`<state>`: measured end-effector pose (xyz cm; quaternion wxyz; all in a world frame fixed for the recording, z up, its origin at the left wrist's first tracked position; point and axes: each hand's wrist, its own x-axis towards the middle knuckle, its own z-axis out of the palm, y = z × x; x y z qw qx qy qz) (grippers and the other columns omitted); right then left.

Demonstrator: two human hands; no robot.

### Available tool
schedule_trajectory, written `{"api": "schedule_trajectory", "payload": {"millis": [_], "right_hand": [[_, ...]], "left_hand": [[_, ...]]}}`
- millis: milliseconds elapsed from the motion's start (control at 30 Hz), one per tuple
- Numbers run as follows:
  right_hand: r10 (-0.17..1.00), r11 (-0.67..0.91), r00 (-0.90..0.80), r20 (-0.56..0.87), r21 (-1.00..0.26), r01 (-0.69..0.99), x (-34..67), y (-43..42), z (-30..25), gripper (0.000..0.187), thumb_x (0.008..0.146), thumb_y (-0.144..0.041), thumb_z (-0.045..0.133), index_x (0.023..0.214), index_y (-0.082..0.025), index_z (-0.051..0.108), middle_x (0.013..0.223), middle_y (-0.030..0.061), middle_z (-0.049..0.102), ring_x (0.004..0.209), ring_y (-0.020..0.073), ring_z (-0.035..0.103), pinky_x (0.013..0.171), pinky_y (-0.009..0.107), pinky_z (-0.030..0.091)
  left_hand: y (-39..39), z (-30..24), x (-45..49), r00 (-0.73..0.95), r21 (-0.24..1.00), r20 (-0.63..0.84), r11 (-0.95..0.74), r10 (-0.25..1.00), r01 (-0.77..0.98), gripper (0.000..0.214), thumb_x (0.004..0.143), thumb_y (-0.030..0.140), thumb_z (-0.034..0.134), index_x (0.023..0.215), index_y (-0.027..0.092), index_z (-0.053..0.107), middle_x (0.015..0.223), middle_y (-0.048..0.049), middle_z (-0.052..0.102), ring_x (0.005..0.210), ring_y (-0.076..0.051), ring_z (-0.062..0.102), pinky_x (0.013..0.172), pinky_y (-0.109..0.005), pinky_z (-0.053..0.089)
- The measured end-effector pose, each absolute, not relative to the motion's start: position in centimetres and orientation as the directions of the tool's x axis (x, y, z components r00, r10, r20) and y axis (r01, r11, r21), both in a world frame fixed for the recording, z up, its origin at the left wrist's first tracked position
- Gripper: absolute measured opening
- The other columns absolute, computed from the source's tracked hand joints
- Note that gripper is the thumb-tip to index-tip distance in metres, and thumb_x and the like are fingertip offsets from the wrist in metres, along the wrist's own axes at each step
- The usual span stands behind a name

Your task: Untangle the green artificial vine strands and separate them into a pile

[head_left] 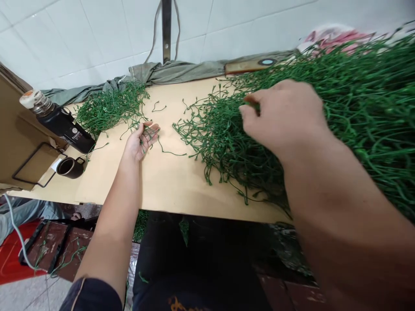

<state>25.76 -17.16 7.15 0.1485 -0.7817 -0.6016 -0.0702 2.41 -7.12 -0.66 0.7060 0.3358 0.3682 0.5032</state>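
Two bare hands over a table (168, 185) with green knotted-end strands. Left hand (142, 142): palm up, half open, fingers loosely curled, a few thin green strands (162, 149) lying across palm and fingers, one trailing onto the tabletop. Right hand (287, 112): back of hand up, above the large strand pile (223, 129), thumb and index finger bent toward each other with a small gap; fingertips partly hidden, cannot tell if it has hold of a strand.

Large pile fills the right side, loose ends pointing toward the left hand. Small strand pile (110, 106) sits just beyond the left hand, toward the wall (233, 26). One short stray strand (158, 107) between piles.

Far left: black flask (66, 125), tilted in view, near the small pile; dark mug (71, 168) below it, next to a cardboard box (19, 129). Grey-green cloth (188, 71) bunched along the back edge; pink-and-white cloth (340, 38) behind the large pile.
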Motion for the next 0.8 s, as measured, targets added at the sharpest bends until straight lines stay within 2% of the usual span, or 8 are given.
{"api": "schedule_trajectory", "payload": {"millis": [67,133,267,333,467,600,800], "right_hand": [[0.890,-0.275,0.313,0.333,-0.155,0.949,25.9,-17.2,7.4,0.037,0.086,-0.027,0.043,0.112,-0.006,0.060,0.125,0.0234,0.051,0.117,0.0380,0.042,0.085,0.048,0.038],[0.903,-0.221,0.273,0.333,-0.186,0.957,24.6,-16.9,7.2,0.039,0.085,-0.026,0.046,0.115,-0.004,0.058,0.130,0.0219,0.048,0.121,0.0402,0.038,0.089,0.051,0.036],[0.946,0.157,-0.047,0.320,-0.325,0.933,19.9,-14.5,5.2,0.036,0.086,-0.028,0.045,0.109,-0.007,0.063,0.113,0.0168,0.060,0.110,0.0298,0.049,0.090,0.043,0.039],[0.940,0.232,-0.104,0.324,-0.385,0.893,17.6,-12.8,3.8,0.036,0.087,-0.032,0.043,0.105,-0.009,0.064,0.106,0.0161,0.063,0.104,0.0261,0.054,0.089,0.039,0.040],[0.963,0.213,-0.096,0.254,-0.490,0.845,14.9,-10.0,1.5,0.036,0.085,-0.035,0.046,0.106,-0.011,0.063,0.106,0.0155,0.063,0.097,0.0246,0.058,0.083,0.034,0.042],[0.975,0.195,-0.096,0.202,-0.555,0.809,14.3,-9.3,0.2,0.034,0.086,-0.030,0.040,0.102,-0.010,0.063,0.099,0.0137,0.066,0.089,0.0219,0.060,0.074,0.029,0.040],[0.964,0.266,-0.210,0.163,-0.598,0.756,15.0,-10.0,-0.6,0.025,0.085,-0.026,0.042,0.091,-0.014,0.064,0.090,0.0073,0.066,0.075,0.0144,0.055,0.063,0.024,0.033]], "left_hand": [[-7.1,-0.7,2.5,0.243,0.851,-0.172,0.268,0.955,-0.452,0.029,0.093,0.032,0.035,0.092,0.015,0.059,0.079,-0.0031,0.070,0.091,-0.012,0.067,0.095,-0.030,0.046],[-7.1,-0.7,2.5,0.256,0.859,-0.162,0.264,0.953,-0.439,0.028,0.092,0.031,0.036,0.091,0.015,0.059,0.080,-0.0031,0.070,0.089,-0.012,0.067,0.095,-0.030,0.046],[-7.2,-0.8,2.5,0.276,0.879,-0.142,0.249,0.951,-0.407,0.028,0.092,0.032,0.038,0.093,0.016,0.061,0.087,-0.0043,0.071,0.093,-0.012,0.066,0.096,-0.029,0.045],[-7.2,-0.8,2.5,0.289,0.883,-0.135,0.247,0.948,-0.399,0.028,0.092,0.031,0.038,0.096,0.016,0.061,0.089,-0.0048,0.072,0.095,-0.012,0.066,0.096,-0.028,0.045],[-7.0,-1.0,2.6,0.324,0.882,-0.129,0.257,0.937,-0.394,0.028,0.091,0.028,0.039,0.100,0.016,0.063,0.085,-0.0035,0.072,0.089,-0.011,0.067,0.090,-0.024,0.048],[-7.0,-0.8,2.9,0.334,0.880,-0.138,0.270,0.932,-0.391,0.027,0.091,0.027,0.040,0.097,0.017,0.065,0.080,-0.0017,0.070,0.080,-0.010,0.067,0.080,-0.020,0.050],[-6.7,-0.6,2.6,0.231,0.845,-0.158,0.252,0.960,-0.472,0.029,0.091,0.034,0.040,0.086,0.016,0.061,0.082,-0.0032,0.069,0.078,-0.011,0.066,0.070,-0.022,0.051]]}}
